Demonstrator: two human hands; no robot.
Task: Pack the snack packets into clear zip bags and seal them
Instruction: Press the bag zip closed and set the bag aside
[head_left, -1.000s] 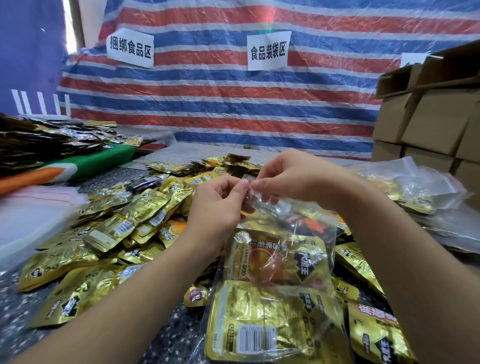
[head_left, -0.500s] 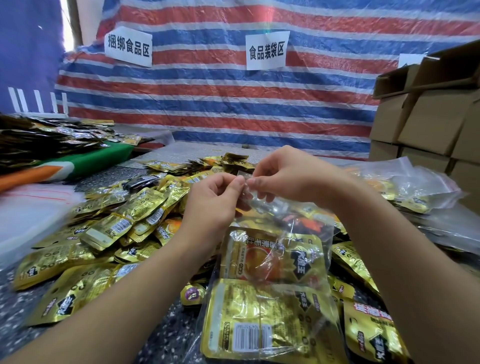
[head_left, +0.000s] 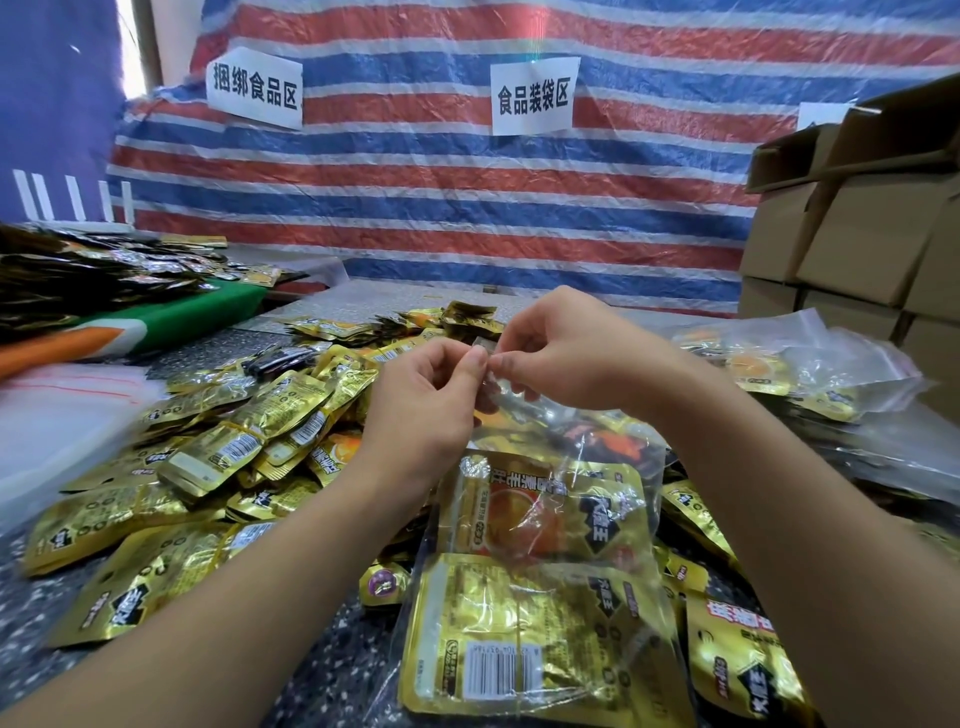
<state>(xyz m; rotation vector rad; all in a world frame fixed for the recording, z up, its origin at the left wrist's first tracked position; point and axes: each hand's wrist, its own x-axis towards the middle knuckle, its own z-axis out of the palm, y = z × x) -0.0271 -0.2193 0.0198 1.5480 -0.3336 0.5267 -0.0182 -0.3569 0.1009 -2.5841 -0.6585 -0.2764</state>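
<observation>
A clear zip bag (head_left: 545, 530) holding gold snack packets hangs in front of me over the table. My left hand (head_left: 421, 410) and my right hand (head_left: 566, 348) both pinch its top strip, fingertips meeting at one corner of the strip. Two gold packets show plainly through the plastic, one above the other. A big heap of loose gold snack packets (head_left: 218, 457) covers the table to the left and under the bag.
Filled clear bags (head_left: 810, 374) lie at the right, in front of stacked cardboard boxes (head_left: 857, 234). A pile of empty clear bags (head_left: 57, 415) sits at the left edge. A striped tarp with paper signs hangs behind. More packets are heaped at far left.
Both hands stay pinched together on the bag's top strip. The bag and hands have barely shifted.
</observation>
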